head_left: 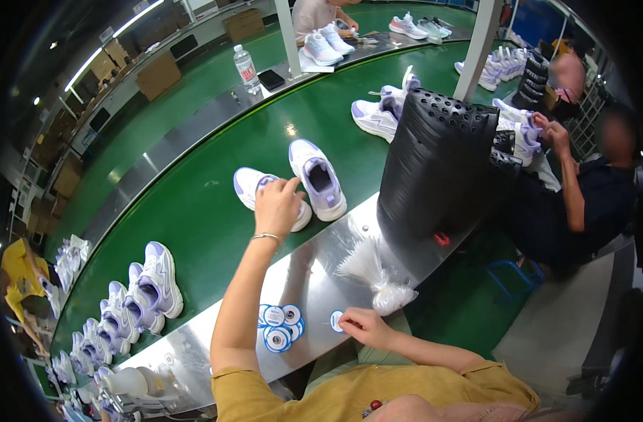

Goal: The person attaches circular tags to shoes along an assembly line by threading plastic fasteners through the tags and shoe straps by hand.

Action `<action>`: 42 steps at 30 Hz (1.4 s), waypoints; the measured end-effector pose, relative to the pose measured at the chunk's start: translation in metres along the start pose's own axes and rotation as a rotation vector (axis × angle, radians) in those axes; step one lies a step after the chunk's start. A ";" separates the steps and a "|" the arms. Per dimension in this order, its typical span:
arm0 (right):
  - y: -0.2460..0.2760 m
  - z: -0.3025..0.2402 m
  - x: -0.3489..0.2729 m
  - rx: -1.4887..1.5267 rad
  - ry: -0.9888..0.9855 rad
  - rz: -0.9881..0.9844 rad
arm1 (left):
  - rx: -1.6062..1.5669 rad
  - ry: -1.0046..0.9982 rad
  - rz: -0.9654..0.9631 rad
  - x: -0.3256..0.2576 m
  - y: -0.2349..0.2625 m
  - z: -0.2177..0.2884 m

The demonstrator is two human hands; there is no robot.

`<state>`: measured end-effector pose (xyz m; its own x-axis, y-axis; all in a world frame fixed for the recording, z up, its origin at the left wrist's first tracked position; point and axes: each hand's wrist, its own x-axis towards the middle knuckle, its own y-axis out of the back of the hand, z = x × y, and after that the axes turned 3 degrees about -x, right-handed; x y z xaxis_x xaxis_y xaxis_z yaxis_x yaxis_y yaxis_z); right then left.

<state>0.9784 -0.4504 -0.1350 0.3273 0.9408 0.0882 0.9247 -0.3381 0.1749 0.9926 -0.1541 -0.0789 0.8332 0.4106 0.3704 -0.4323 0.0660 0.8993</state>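
The left hand (276, 205) reaches over the left shoe (248, 184) of a white-and-lilac pair on the green belt (209, 211). Its fingers bend over the shoe's upper; whether they grip it I cannot tell. The right shoe (317, 176) stands just beside it, toe pointing to the far side like its mate.

Near the person, over the metal ledge (328, 295), the right hand (367, 329) has thumb and fingers pressed together, apparently pinching the right edge of a round tag (336, 321). The other tags (276, 316) lie overlapping to its left; a bundle of clear ties (388, 295) lies to its right.

To handle these well, I would hold the tag by its rim so its face stays clean and unbent, steady the shoe lightly without denting the upper, and keep the forearm clear of the loose tags.
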 end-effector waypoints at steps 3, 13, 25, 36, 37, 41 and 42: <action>-0.003 0.003 -0.002 -0.014 -0.059 0.021 | 0.154 0.156 -0.105 -0.003 -0.030 0.028; 0.004 -0.001 -0.005 0.067 -0.268 0.051 | 0.121 0.272 -0.158 0.018 -0.046 0.032; 0.163 -0.032 0.037 0.014 0.055 0.852 | -1.380 0.237 -0.311 0.064 -0.182 0.087; 0.197 0.004 0.027 -0.002 -0.032 0.800 | -1.276 0.169 -0.366 0.071 -0.155 0.138; 0.196 0.004 0.023 -0.003 -0.032 0.809 | -1.244 0.146 -0.358 0.071 -0.160 0.137; 0.199 0.003 0.013 -0.020 -0.021 0.821 | -1.240 0.071 -0.370 0.079 -0.166 0.145; 0.199 0.002 0.013 -0.020 -0.020 0.822 | -1.240 0.069 -0.370 0.080 -0.169 0.146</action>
<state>1.1675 -0.5054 -0.1014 0.9021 0.3929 0.1784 0.3847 -0.9196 0.0801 1.1826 -0.2657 -0.1678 0.9677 0.2304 0.1018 -0.2417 0.9633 0.1170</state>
